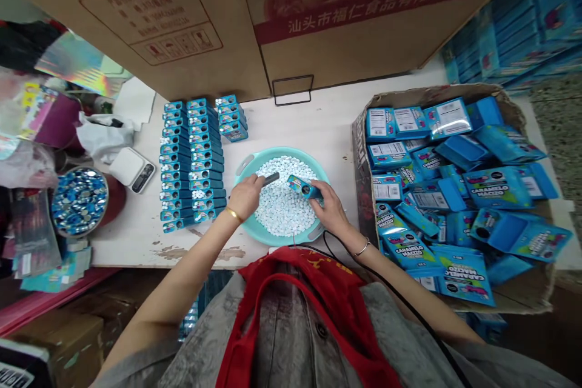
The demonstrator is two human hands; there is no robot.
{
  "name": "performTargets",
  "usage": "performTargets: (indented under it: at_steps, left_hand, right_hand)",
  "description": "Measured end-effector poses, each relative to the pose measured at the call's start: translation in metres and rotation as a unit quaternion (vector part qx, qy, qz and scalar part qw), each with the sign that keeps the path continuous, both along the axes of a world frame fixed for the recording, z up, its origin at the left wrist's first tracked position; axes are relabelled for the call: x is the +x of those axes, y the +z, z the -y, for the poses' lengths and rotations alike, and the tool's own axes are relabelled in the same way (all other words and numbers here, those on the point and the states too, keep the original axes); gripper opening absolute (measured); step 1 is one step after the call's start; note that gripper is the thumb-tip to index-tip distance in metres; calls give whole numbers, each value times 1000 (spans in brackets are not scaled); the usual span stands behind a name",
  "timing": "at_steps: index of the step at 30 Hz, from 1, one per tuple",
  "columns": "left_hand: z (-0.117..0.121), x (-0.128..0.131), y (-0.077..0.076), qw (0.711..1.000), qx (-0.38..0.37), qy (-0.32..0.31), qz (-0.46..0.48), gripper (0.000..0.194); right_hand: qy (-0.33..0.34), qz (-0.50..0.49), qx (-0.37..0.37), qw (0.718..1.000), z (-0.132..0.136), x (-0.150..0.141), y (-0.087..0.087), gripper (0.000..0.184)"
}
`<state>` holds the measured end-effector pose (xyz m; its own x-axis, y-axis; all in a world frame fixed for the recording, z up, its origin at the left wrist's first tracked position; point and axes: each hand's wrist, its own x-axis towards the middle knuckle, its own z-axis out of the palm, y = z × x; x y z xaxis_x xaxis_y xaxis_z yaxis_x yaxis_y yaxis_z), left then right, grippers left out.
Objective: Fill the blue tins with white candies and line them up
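Observation:
My left hand [245, 197] is closed around a short dark grey tool [271, 179] with a blunt end; its exact kind I cannot make out. In my right hand [331, 212] is a small blue candy box [299, 185], tilted, its narrow printed end toward the left hand. Both hands are over a turquoise basin [260, 234] filled with small white candies [282, 209]. The tool's end and the box are a short gap apart. Left of the basin, rows of blue candy boxes [207, 167] stand packed side by side, white candies showing in several.
An open carton [362, 194] on the right holds many loose blue boxes. Large cardboard boxes [204, 24] wall off the back, with a black wire frame [292, 90] before them. At left are a white scale [131, 170] and a red tub [116, 200] of shiny blue wrapped pieces.

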<state>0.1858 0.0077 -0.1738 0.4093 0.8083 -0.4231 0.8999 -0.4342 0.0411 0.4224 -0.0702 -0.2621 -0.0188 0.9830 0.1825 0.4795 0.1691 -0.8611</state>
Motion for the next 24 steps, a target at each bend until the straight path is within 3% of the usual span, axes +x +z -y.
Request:
performTargets:
  at_steps: [3,5,7,10,14,17,20,24]
  left_hand:
    - [0,-4,-61,1000,-27,1,4,42]
    - [11,4,-89,998,-48,-15,35,45]
    - [26,14,-103,994,-71,-35,76,46]
    - [48,26,-109,982,-121,-44,141,50]
    - [60,29,-108,952,-197,-15,236,57]
    - [59,20,-98,926,-223,4,306,56]
    - [54,4,-71,911,-214,6,353,45]
    - [40,-13,-18,917,-178,-20,356,39]
  right_hand:
    - [-22,-14,-13,1000,-3,3,3,38]
    - [-38,-19,-24,999,-5,4,6,36]
    - [-53,-25,-33,998,-6,6,9,36]
    - [-76,-38,-44,995,-7,8,12,35]
    - [-92,-51,-61,993,-9,10,12,35]
    - [-97,-58,-72,991,-10,12,11,36]
    - [-97,-60,-64,991,-10,13,10,36]
    - [-69,-36,-36,996,-9,11,8,35]
